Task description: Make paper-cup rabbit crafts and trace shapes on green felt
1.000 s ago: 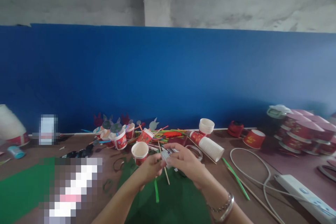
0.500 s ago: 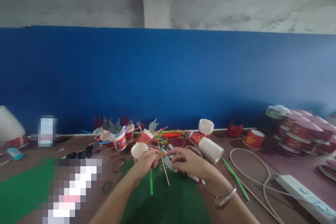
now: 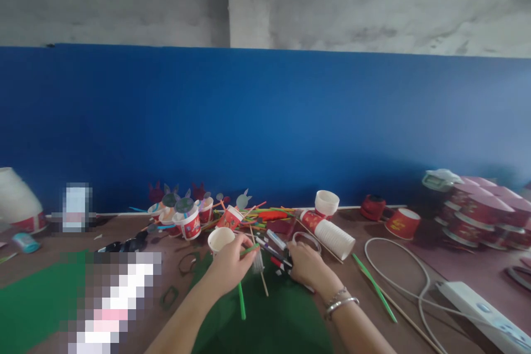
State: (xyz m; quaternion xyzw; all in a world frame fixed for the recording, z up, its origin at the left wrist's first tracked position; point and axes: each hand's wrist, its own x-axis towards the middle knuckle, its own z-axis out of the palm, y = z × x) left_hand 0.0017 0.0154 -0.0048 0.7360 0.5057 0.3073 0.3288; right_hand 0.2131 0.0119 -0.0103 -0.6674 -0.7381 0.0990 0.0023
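My left hand [image 3: 232, 263] is closed, its thumb and fingers pinching a thin green strip [image 3: 242, 301]. One part of the strip hangs below the hand, and a short green piece shows at the fingertips. Just behind this hand stands an open paper cup [image 3: 220, 239]. My right hand [image 3: 306, 264] rests low on the table, fingers curled around something dark that they mostly hide. Beside its fingertips lie a pen [image 3: 267, 247], a white-barrelled marker [image 3: 276, 239] and a red-capped item [image 3: 277, 263]. A wooden stick [image 3: 264, 279] lies between the hands on the green mat [image 3: 265, 326].
Decorated cups [image 3: 187, 221] stand at the back left, near a pile of coloured sticks [image 3: 269, 214]. A cup stack [image 3: 334, 238] lies right of centre. Farther right are a looping cable [image 3: 423, 271], a power strip [image 3: 477, 310] and piled red cups [image 3: 477, 210]. A blue partition [image 3: 265, 121] rises behind.
My right hand has moved down and slightly right, from open fingers near my left hand to a curled grip by the pens. My left hand stays nearly in place, holding the green strip.
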